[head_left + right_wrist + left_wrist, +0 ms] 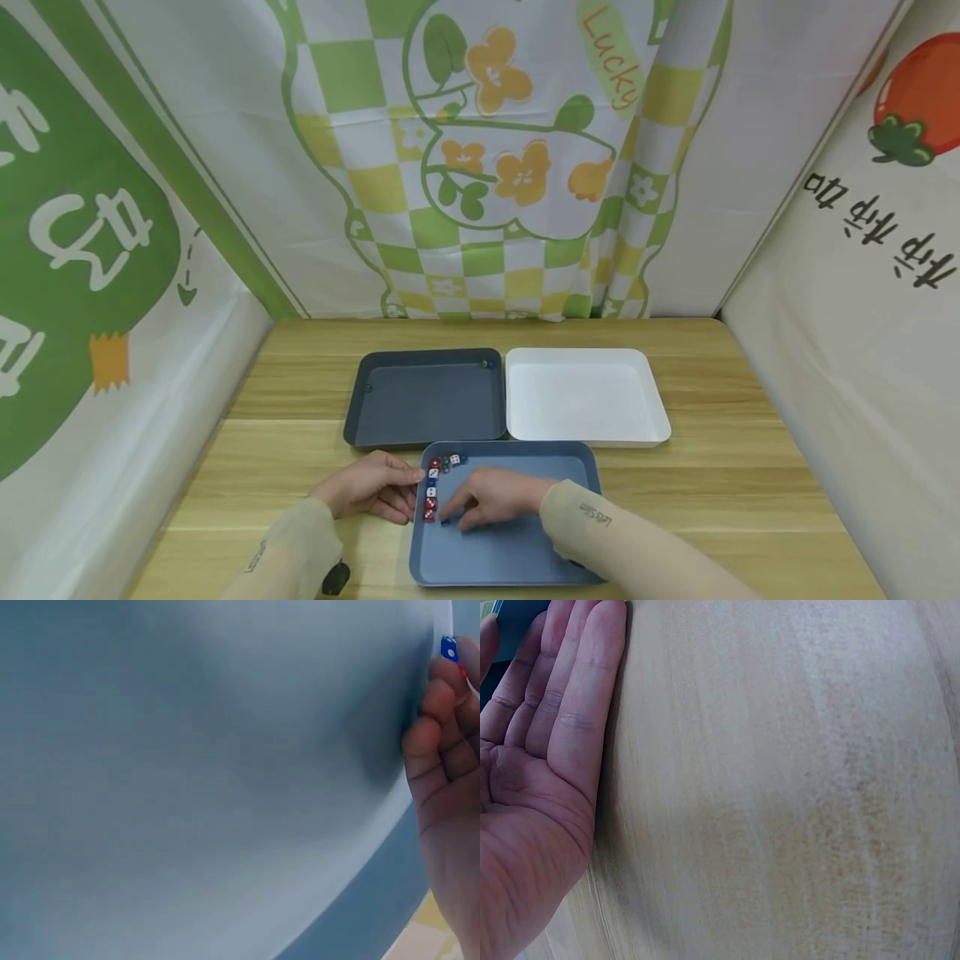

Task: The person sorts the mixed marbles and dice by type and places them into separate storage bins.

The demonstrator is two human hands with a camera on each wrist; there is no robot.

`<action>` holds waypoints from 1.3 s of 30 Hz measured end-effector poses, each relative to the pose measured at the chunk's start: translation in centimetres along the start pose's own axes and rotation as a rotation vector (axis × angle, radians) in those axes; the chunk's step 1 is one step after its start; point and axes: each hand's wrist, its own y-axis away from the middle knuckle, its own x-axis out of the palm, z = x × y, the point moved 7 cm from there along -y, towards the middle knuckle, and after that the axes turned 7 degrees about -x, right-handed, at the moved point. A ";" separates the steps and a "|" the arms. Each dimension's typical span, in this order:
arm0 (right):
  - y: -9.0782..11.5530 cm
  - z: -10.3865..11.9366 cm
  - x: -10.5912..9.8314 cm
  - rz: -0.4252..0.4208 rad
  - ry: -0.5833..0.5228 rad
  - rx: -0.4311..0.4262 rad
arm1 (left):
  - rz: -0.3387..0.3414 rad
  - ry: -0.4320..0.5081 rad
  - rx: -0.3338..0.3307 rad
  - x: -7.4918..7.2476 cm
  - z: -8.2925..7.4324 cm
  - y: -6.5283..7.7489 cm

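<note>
Small dice line two sides of the blue-grey tray (517, 571): a column of red, white and blue ones runs down its left wall, including a red die (428, 515) at the near end, and a white die (454, 459) sits among others along the far wall. My right hand (495, 497) is inside the tray, index finger stretched down to a blue die (449, 649) near the column's end; the fingertip appears to touch it. Outside the left wall, my left hand (375, 487) rests on the table with its thumb at the rim and its fingers (577, 712) nearly straight.
Behind stand a dark grey tray (427, 404), with a few small dark pieces at its edges, and a white tray (585, 396). All three trays are on a wooden table (720, 500). Printed curtains (487, 275) hang around the table's back and sides.
</note>
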 end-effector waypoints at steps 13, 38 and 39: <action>-0.1 0.0 0.1 -0.077 0.213 -0.046 | -0.005 -0.004 -0.004 -0.1 0.2 -0.1; 1.9 -1.1 -2.7 -0.176 0.021 0.048 | -0.012 -0.009 -0.007 -0.2 0.4 -0.2; 2.3 -1.3 -3.1 -0.191 0.016 0.059 | -0.013 -0.009 -0.008 -0.2 0.4 -0.3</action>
